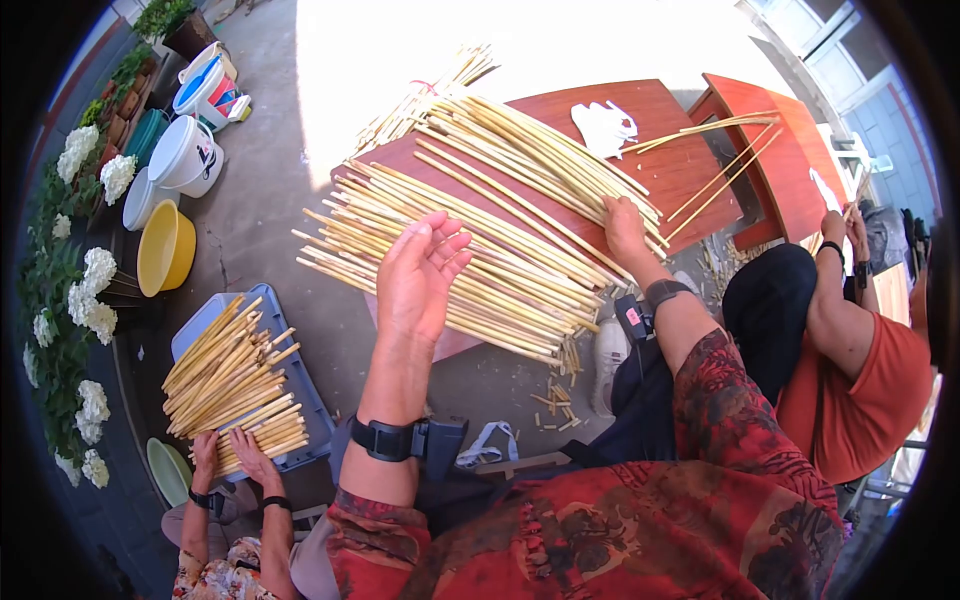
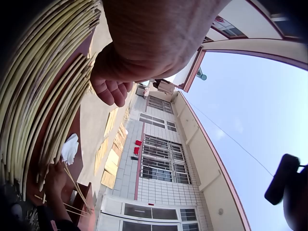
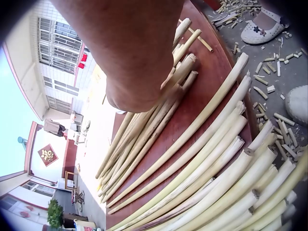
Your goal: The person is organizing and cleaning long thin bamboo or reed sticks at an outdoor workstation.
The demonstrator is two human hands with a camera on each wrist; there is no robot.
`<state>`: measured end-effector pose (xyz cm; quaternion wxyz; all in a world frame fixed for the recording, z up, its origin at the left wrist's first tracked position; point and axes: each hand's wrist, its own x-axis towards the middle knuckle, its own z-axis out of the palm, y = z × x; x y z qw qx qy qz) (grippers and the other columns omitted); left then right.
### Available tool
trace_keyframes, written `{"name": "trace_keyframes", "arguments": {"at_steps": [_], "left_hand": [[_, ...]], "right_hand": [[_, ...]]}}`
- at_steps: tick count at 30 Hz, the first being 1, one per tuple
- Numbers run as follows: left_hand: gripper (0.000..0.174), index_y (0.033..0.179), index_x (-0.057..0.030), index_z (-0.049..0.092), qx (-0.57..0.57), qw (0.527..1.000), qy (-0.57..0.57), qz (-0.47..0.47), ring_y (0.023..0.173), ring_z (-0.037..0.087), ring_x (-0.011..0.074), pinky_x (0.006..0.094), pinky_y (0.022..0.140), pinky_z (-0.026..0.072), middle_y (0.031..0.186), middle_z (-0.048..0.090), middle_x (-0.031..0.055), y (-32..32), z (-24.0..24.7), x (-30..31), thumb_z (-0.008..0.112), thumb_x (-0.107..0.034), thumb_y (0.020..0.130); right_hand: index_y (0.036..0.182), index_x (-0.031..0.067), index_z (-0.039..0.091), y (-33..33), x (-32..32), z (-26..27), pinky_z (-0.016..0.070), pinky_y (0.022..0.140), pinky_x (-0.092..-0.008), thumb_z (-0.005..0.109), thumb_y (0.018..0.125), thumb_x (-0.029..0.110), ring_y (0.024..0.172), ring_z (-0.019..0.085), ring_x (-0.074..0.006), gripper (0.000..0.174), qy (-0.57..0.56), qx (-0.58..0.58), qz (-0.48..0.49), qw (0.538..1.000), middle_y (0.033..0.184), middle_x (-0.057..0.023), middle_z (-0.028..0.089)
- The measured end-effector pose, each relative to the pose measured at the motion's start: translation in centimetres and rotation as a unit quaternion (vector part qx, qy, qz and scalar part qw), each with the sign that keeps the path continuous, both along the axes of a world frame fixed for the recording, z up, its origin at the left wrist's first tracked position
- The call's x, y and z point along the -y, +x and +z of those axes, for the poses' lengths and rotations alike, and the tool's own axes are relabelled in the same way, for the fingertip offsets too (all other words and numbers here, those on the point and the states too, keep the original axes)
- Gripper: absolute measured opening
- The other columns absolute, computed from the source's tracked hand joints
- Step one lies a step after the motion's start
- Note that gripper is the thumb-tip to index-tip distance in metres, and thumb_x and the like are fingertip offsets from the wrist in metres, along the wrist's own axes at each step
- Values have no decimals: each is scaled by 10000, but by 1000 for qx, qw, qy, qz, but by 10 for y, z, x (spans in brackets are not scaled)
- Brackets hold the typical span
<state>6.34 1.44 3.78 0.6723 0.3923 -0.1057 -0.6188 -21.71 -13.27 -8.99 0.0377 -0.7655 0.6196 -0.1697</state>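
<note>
In the head view, my left hand [image 1: 413,275] is raised over a spread of pale yellow plant stalks [image 1: 470,262], palm up and fingers loosely bent, holding nothing. The left wrist view shows that hand [image 2: 144,53] in the air beside the stalks. My right hand [image 1: 626,232] is at the near ends of a second bunch of stalks [image 1: 540,150], its fingers curled down onto them. From the right wrist, the back of this hand [image 3: 137,94] covers most of its fingers, with stalk ends [image 3: 185,67] coming out beside it. A few separate stalks lie between both groups on the reddish table [image 1: 665,105].
A white plastic bag [image 1: 604,128] lies on the table. At left, another person's hands [image 1: 255,460] rest on stalks over a blue tray [image 1: 318,400]. Someone in orange [image 1: 870,400] sits at right near a second table [image 1: 790,150]. Cut pieces [image 1: 560,405] litter the ground. Buckets [image 1: 187,155] line the left.
</note>
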Motion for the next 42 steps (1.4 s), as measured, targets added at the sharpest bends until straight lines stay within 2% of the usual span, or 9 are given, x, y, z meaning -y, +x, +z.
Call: {"name": "trace_keyframes", "arguments": {"at_steps": [4, 6, 8, 15, 28, 31, 34, 36, 42], "left_hand": [[257, 1036, 27, 490, -1, 1000, 3, 0, 859, 551, 221, 328, 741, 469, 938, 554, 129, -2, -1, 1, 475, -150, 850], [257, 1037, 26, 489, 0, 1000, 5, -6, 858, 552, 219, 326, 738, 470, 938, 555, 126, -3, -1, 2, 474, -151, 851], [256, 1037, 26, 490, 0, 1000, 5, -9, 859, 552, 218, 327, 738, 470, 940, 556, 125, -4, -1, 3, 473, -151, 852], [236, 1033, 32, 492, -2, 1000, 17, -4, 823, 567, 202, 318, 714, 468, 918, 566, 124, -4, 3, 4, 425, -121, 866], [253, 1032, 31, 496, 3, 1000, 13, -16, 854, 556, 221, 325, 732, 475, 928, 561, 125, -5, -3, 7, 464, -146, 855], [255, 1033, 30, 496, 1, 1000, 14, -18, 854, 556, 221, 325, 731, 475, 932, 559, 128, -7, -4, 5, 468, -148, 851], [255, 1032, 29, 496, 4, 1000, 13, -21, 854, 556, 221, 325, 731, 475, 935, 557, 132, -8, -3, 5, 469, -147, 849], [254, 1030, 30, 495, 11, 1000, 17, -21, 853, 556, 221, 325, 734, 474, 937, 556, 134, -9, -2, 4, 467, -146, 850], [257, 1032, 30, 495, 51, 997, 37, -38, 882, 554, 220, 327, 751, 464, 948, 553, 134, -14, -4, 3, 462, -153, 855]], "right_hand": [[991, 86, 560, 18, -1, 7, 408, 759, -405, 469, 799, 125, 886, 511, -335, 216, 29, 37, 27, 999, 903, -171, 544], [1003, 60, 548, 30, -4, -2, 414, 761, -405, 494, 787, 122, 899, 520, -357, 231, 146, 154, 123, 969, 933, -202, 561], [1014, 29, 534, 44, -16, 5, 413, 771, -405, 492, 786, 136, 910, 523, -374, 254, 236, 119, 137, 955, 947, -226, 563], [914, 1, 531, 45, -23, 0, 414, 734, -449, 453, 777, 105, 852, 535, -398, 188, 240, 12, 131, 962, 879, -257, 562], [900, -12, 516, 21, -5, -14, 397, 764, -406, 471, 765, 57, 874, 495, -411, 158, 225, 85, 80, 967, 874, -261, 537], [900, -10, 516, 21, -3, -20, 429, 693, -369, 458, 774, 56, 747, 547, -331, 154, 160, 68, 106, 979, 810, -208, 560], [920, 4, 512, 29, -1, -13, 436, 547, -292, 433, 791, 51, 575, 520, -175, 158, 275, 162, 86, 944, 735, -103, 557], [954, 23, 502, 38, -5, -2, 385, 446, -214, 402, 810, 47, 500, 429, -63, 177, 393, 295, 28, 871, 703, -24, 523], [984, 16, 482, 60, -15, 28, 380, 444, -216, 412, 841, 78, 531, 450, -81, 171, 436, 412, 0, 800, 711, -52, 530]]}}
